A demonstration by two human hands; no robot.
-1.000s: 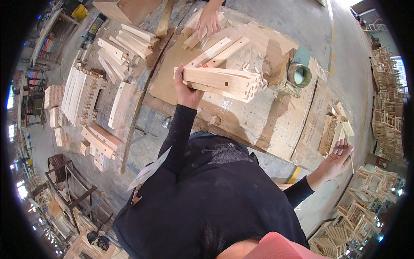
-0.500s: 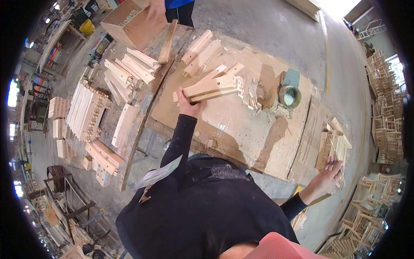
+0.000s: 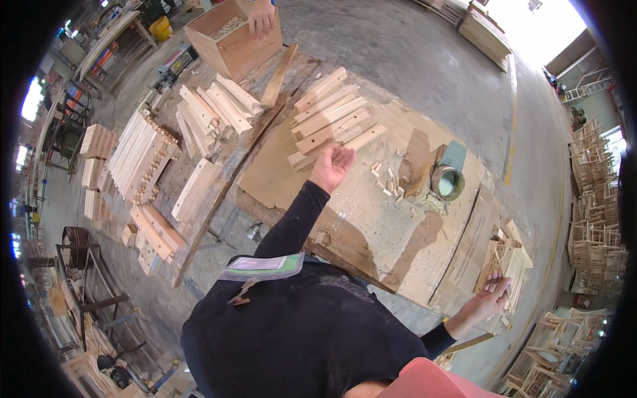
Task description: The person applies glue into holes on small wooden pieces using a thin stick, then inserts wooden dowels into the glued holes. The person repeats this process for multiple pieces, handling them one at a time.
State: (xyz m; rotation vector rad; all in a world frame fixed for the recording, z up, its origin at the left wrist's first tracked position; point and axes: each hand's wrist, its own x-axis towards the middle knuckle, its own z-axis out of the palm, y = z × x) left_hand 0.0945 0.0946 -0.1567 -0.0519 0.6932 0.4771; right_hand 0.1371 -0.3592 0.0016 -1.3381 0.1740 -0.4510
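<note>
My left hand [image 3: 334, 167] is over the cardboard-covered tabletop [image 3: 292, 178], its fingers loosely apart and nothing in it. Just beyond it, several pale wooden slats [image 3: 330, 123] with drilled holes lie side by side. At the right end of the table my right hand [image 3: 483, 305] is closed around a thin stick [image 3: 509, 296], whose tip I cannot make out. Close by that hand stand some wooden pieces [image 3: 514, 262]. Small wooden dowels [image 3: 391, 186] are scattered between the slats and a round pot [image 3: 446, 182] with whitish liquid inside.
Stacked wooden parts [image 3: 141, 156] and loose slats [image 3: 215, 109] cover the left table. A co-worker's hand [image 3: 261, 18] rests at an open wooden box [image 3: 242, 56] at the far left. A wooden strip [image 3: 279, 74] lies along the gap. Chair frames [image 3: 597, 199] are piled at the right.
My left hand has let go of the slats it held; they now lie with the others on the cardboard. My right hand stays by the wooden pieces. The co-worker's hand is now at the box.
</note>
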